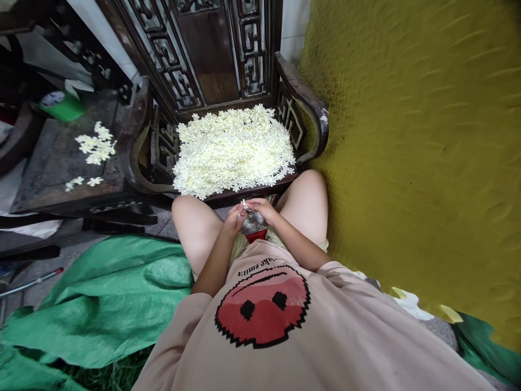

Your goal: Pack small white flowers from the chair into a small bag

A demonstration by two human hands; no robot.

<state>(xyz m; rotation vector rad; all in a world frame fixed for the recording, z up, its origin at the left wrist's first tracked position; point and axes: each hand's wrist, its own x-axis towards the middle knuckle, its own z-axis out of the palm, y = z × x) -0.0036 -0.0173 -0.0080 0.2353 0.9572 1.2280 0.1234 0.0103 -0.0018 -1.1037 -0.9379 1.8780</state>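
My left hand (235, 218) and my right hand (262, 208) meet between my knees, fingers closed. A small white flower (244, 204) is pinched where their fingertips come together. A tiny pale spot shows at my left fingers, too small to name. Just beyond my hands, a broad heap of white flowers (234, 149) covers the seat of a dark carved wooden chair (215, 81). Below the hands, partly hidden by them, is something pale and speckled, with a red patch (257, 235) nearer my lap.
On the left, a dark wooden side table (52, 163) bears a cluster of white flowers (96, 144) and a green roll of tape (62, 105). Green plastic sheeting (118, 293) spreads over the floor at lower left. A yellow textured surface (415, 152) rises along my right.
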